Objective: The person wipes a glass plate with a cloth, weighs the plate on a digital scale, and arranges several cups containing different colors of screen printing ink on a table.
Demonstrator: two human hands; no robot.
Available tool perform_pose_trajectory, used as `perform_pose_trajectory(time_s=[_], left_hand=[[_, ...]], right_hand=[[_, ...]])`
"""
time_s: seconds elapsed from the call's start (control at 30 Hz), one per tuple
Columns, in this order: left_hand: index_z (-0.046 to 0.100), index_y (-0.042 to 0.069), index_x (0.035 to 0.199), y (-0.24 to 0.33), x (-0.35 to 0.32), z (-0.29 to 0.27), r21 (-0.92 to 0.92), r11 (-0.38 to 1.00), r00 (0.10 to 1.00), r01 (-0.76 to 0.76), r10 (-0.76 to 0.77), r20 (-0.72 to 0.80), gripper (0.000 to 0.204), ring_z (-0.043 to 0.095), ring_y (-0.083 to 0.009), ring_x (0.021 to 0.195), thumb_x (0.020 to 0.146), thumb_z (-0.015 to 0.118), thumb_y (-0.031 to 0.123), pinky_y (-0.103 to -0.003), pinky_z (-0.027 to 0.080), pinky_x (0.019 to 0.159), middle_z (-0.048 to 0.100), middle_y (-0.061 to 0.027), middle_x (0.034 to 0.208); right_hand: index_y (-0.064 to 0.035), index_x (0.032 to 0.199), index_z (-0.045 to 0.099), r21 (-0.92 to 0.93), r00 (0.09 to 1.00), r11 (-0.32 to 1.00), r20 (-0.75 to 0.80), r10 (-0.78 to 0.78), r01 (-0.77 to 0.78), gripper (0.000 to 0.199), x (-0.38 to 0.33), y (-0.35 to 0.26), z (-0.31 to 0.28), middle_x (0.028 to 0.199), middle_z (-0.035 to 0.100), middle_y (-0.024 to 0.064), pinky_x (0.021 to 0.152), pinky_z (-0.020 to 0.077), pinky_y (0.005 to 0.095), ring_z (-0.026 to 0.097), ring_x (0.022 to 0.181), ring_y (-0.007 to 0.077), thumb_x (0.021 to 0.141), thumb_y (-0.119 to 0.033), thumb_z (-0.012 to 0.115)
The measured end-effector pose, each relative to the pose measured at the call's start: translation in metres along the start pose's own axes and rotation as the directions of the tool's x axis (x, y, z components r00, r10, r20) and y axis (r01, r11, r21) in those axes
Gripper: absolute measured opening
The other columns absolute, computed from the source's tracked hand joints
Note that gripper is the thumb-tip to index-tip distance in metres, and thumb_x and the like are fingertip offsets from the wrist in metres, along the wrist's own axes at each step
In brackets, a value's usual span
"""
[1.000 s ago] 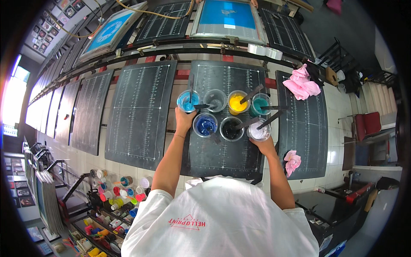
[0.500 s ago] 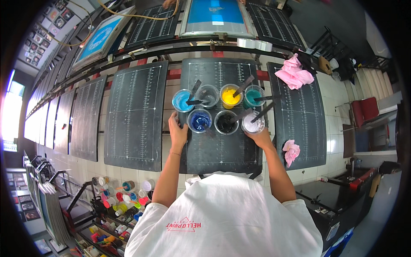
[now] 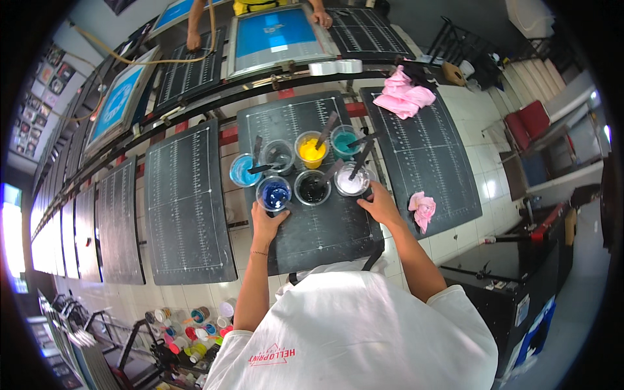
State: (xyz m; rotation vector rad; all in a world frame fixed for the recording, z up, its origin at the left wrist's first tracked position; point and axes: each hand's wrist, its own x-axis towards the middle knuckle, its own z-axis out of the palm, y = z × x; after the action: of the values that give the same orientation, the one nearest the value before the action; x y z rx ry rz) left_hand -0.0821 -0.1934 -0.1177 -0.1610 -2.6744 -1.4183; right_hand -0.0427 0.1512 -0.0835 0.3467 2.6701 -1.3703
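Observation:
Clear plastic cups of ink stand grouped on the black board [image 3: 312, 240] before me, dark stirring sticks leaning in several. At the near left, the thumb and fingers of my left hand [image 3: 266, 223] spread against the near side of the dark blue ink cup [image 3: 273, 194]. My right hand [image 3: 381, 205], thumb and fingers apart, rests by the near right side of the white ink cup [image 3: 352, 179]. Between them is the black ink cup [image 3: 312, 188]. Behind stand the light blue cup [image 3: 244, 170], a greyish clear cup [image 3: 277, 157], the yellow cup [image 3: 311, 149] and the teal cup [image 3: 346, 142].
Pink cloths [image 3: 404, 96] lie on the board to the right, with a smaller pink cloth [image 3: 422, 209] nearer. Another black board [image 3: 185, 208] is at left. Across a rail are a blue printing screen [image 3: 273, 32] and another person's hands [image 3: 322, 18]. Ink tubs [image 3: 195, 333] stand lower left.
My view has tilted and shifted. My left hand has come from the board's left edge to the near side of the dark blue cup. The other person's arms now show more.

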Motion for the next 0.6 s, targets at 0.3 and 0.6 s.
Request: perform_pose_trajectory(time_s=[0.3, 0.6], left_hand=[[0.060, 0.001, 0.112, -0.008, 0.001, 0.019, 0.116, 0.985, 0.985, 0.127, -0.112, -0.130, 0.059, 0.053, -0.0387, 0.102, 0.061, 0.082, 0.020, -0.045, 0.043, 0.089, 0.057, -0.0169, 0.107], [0.055, -0.002, 0.114, 0.012, -0.009, 0.011, 0.039, 0.999, 0.976, 0.024, -0.015, -0.215, 0.057, 0.052, -0.0375, 0.102, 0.066, 0.079, 0.016, -0.045, 0.042, 0.091, 0.054, -0.0174, 0.107]], right_hand=[[-0.0123, 0.140, 0.041, -0.573, 0.741, 0.730, -0.657, -0.138, -0.373, 0.073, -0.067, 0.080, -0.053, 0.135, 0.045, 0.0215, 0.096, 0.0407, 0.0479, 0.049, 0.115, 0.0423, 0.079, -0.037, 0.074], [-0.0065, 0.112, 0.063, -0.102, 0.844, 0.989, -0.535, 0.038, -0.109, 0.022, -0.062, 0.121, -0.063, 0.105, 0.065, 0.0155, 0.081, 0.0454, 0.0470, 0.059, 0.089, 0.0347, 0.092, -0.016, 0.057]])
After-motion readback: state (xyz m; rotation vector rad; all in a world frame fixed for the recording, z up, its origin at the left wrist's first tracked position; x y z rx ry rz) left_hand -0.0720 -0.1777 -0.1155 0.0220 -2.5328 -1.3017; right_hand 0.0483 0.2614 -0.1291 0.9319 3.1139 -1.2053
